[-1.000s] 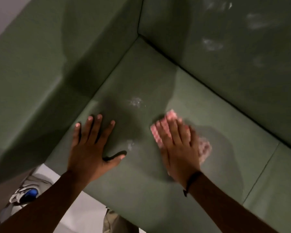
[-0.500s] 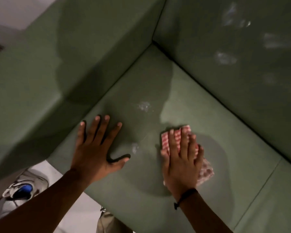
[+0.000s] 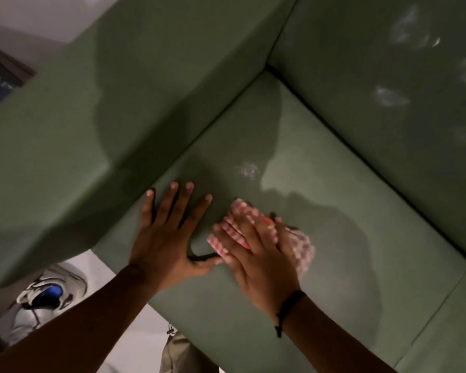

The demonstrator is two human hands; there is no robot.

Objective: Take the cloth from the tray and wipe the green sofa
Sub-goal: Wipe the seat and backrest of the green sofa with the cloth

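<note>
The green sofa fills most of the head view, with its seat corner in the middle. A red-and-white checked cloth lies flat on the seat cushion. My right hand presses down on the cloth with flat fingers, and the cloth shows on both sides of it. My left hand rests flat on the seat just left of the cloth, fingers spread, thumb nearly touching it. A white smear sits on the seat beyond the cloth.
Several white smears mark the backrest at the upper right. The armrest rises on the left. A white and blue shoe lies on the pale floor at the lower left. A seam divides the seat cushions at right.
My right hand has slid the cloth left across the seat, close to my left thumb. The smaller smear between the hands no longer shows. My left hand has stayed planted.
</note>
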